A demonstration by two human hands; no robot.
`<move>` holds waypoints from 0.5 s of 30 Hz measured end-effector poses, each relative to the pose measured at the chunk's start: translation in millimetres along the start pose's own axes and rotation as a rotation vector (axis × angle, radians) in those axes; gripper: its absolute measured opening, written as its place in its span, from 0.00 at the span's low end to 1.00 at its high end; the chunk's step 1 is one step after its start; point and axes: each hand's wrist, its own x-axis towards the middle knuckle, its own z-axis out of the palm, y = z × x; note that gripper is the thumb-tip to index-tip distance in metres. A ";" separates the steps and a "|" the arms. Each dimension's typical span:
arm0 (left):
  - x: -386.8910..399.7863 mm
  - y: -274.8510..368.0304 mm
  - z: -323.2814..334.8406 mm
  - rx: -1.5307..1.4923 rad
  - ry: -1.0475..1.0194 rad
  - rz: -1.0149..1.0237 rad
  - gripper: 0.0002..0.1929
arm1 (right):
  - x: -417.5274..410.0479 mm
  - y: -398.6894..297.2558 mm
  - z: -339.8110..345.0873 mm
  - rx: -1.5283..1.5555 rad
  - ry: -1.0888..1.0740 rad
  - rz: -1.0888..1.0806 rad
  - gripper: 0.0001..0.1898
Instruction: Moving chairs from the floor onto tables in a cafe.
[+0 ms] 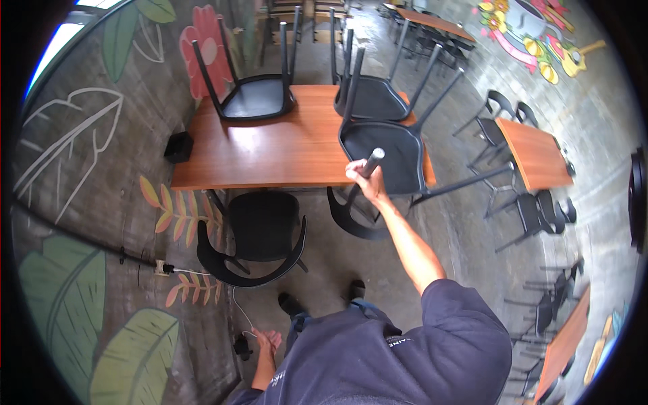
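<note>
My right hand (370,181) is wrapped around one leg (374,158) of an upturned black chair (387,149). That chair's seat rests upside down at the right end of a wooden-topped table (283,162), and its curved backrest (354,225) hangs below the front edge. Low at my side, my left hand (268,340) appears empty with its fingers extended. A thin white cable (242,310) runs close by it; whether they touch, I cannot tell. Between me and the table, an upright black armchair (263,228) stands on the floor.
Two more upturned chairs, one at the back left (255,96) and one at the back right (374,98), sit on the table. A black box (178,147) is at its left end, beside the painted concrete wall (101,202). Other tables (536,152) with chairs line the right.
</note>
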 end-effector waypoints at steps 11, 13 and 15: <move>-102.9 -168.3 33.3 0.051 0.022 0.148 0.35 | -8.6 -7.4 -43.2 -0.011 0.213 -0.094 0.15; -111.7 -156.4 51.7 -0.001 0.006 0.178 0.33 | -10.6 -23.9 -60.9 0.021 0.263 -0.132 0.15; -121.3 -149.4 72.1 0.108 -0.049 0.214 0.30 | -19.5 -45.7 -85.4 0.156 0.271 -0.069 0.15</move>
